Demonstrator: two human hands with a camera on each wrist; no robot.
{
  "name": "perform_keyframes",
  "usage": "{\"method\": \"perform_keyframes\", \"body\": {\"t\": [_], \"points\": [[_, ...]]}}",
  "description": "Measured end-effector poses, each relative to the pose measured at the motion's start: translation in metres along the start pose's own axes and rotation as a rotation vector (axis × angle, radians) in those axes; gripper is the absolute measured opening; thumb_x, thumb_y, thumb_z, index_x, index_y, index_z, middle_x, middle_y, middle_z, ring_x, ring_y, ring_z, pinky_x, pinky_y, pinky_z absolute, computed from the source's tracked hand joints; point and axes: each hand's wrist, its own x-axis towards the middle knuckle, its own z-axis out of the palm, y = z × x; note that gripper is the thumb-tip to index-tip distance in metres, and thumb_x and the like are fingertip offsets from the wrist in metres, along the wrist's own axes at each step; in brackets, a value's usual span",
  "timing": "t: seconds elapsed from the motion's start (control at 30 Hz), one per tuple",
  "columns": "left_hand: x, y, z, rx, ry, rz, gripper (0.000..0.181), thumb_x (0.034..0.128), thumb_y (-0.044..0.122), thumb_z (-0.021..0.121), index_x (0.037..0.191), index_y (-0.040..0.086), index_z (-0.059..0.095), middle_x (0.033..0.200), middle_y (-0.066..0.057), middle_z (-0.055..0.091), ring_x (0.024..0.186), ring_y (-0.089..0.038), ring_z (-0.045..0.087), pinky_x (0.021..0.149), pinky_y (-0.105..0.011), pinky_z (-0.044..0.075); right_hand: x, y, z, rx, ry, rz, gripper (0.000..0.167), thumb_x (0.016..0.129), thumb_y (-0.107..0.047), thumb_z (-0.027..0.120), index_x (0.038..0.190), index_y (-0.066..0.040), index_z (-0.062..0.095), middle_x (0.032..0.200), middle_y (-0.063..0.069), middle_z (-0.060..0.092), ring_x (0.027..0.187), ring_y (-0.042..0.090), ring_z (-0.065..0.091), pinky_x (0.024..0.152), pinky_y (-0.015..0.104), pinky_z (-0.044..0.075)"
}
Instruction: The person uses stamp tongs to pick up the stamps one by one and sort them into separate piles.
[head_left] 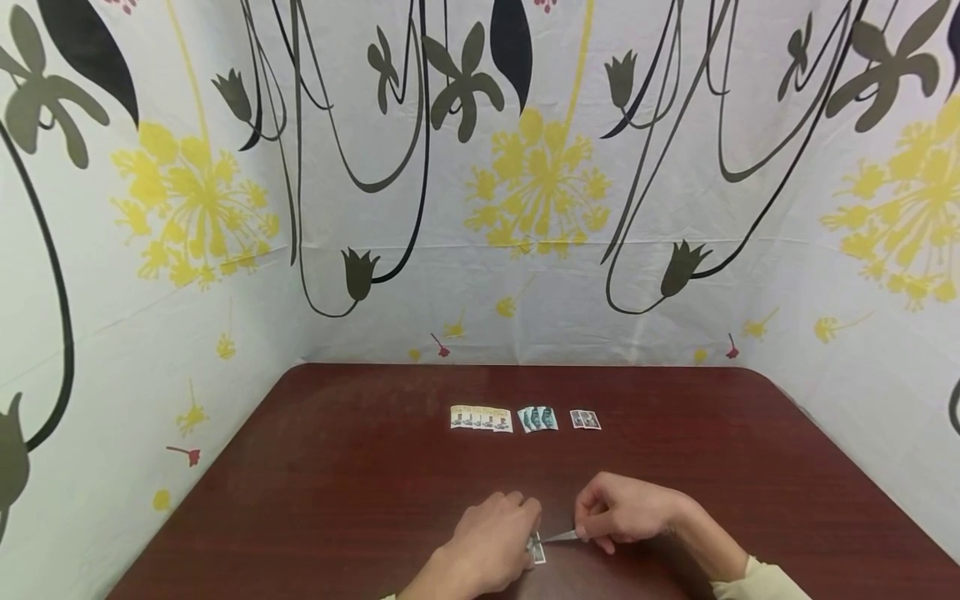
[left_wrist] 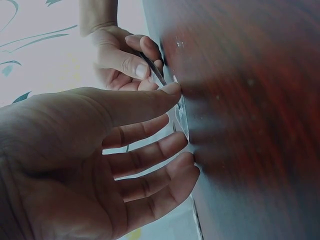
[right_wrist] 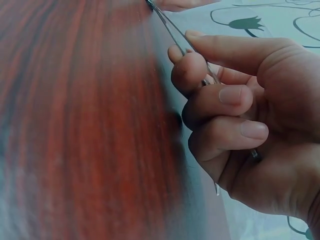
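Observation:
Near the front of the table lies a small stamp (head_left: pixel 538 552), partly covered by my left hand (head_left: pixel 491 537). That hand's fingers reach down to the tabletop around the stamp, and the thumb (left_wrist: pixel 145 105) touches down close to it in the left wrist view. My right hand (head_left: pixel 633 510) pinches metal tweezers (head_left: pixel 561 537) between thumb and forefinger, the other fingers curled. The tweezers' tips point left and meet the stamp's edge; whether they grip it I cannot tell. In the right wrist view the two thin arms of the tweezers (right_wrist: pixel 170 31) run up past the fingertips.
Farther back on the dark red table (head_left: pixel 360 483) lie three overlapping rows: yellowish stamps (head_left: pixel 482 418), teal stamps (head_left: pixel 537 419) and grey stamps (head_left: pixel 586 420). A white patterned cloth (head_left: pixel 525 308) stands around the table's back and sides.

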Motion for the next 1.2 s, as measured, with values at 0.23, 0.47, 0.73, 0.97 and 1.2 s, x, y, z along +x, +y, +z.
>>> {"method": "perform_keyframes", "body": {"t": [0.23,0.47,0.73,0.97,1.2], "points": [[0.0,0.0,0.0,0.003,0.02,-0.009,0.037,0.0768,0.03,0.092,0.098,0.021,0.063,0.088,0.005,0.058,0.078,-0.013,0.058,0.057,-0.031,0.048,-0.002,-0.002,-0.004,-0.039,0.008,-0.025,0.02,0.098,-0.008,0.067,0.087,0.007,0.068,0.062,0.032,0.052,0.045,-0.004,0.041,0.043,0.016,0.03],[0.0,0.0,0.0,0.001,0.012,-0.011,0.042,0.0754,0.029,0.093,0.104,0.017,0.064,0.091,0.002,0.061,0.082,-0.014,0.061,0.059,-0.031,0.051,-0.007,0.001,-0.013,-0.059,0.041,-0.052,0.019,0.1,-0.009,0.066,0.089,0.005,0.07,0.064,0.03,0.052,0.053,0.0,0.05,0.047,0.017,0.034],[0.0,0.0,0.0,0.005,-0.001,-0.003,0.043,0.076,0.034,0.094,0.104,0.017,0.066,0.091,0.003,0.061,0.082,-0.014,0.06,0.061,-0.031,0.052,-0.011,0.006,-0.019,-0.073,0.1,-0.066,0.016,0.098,-0.007,0.066,0.089,0.005,0.07,0.063,0.03,0.051,0.054,0.0,0.05,0.047,0.017,0.032],[-0.001,0.0,0.0,-0.003,-0.015,-0.001,0.033,0.0784,0.033,0.093,0.089,0.023,0.064,0.086,0.007,0.057,0.081,-0.012,0.057,0.06,-0.031,0.049,-0.014,0.011,-0.022,-0.046,0.146,-0.061,0.016,0.098,-0.005,0.065,0.09,0.008,0.069,0.064,0.034,0.048,0.052,-0.001,0.048,0.043,0.018,0.029],[-0.002,0.0,-0.001,0.008,-0.017,0.003,0.026,0.0784,0.031,0.091,0.077,0.026,0.066,0.082,0.009,0.055,0.078,-0.011,0.054,0.058,-0.03,0.048,-0.017,0.014,-0.028,-0.039,0.177,-0.055,0.015,0.099,-0.004,0.064,0.092,0.008,0.071,0.065,0.035,0.047,0.051,-0.001,0.045,0.041,0.02,0.027]]}}
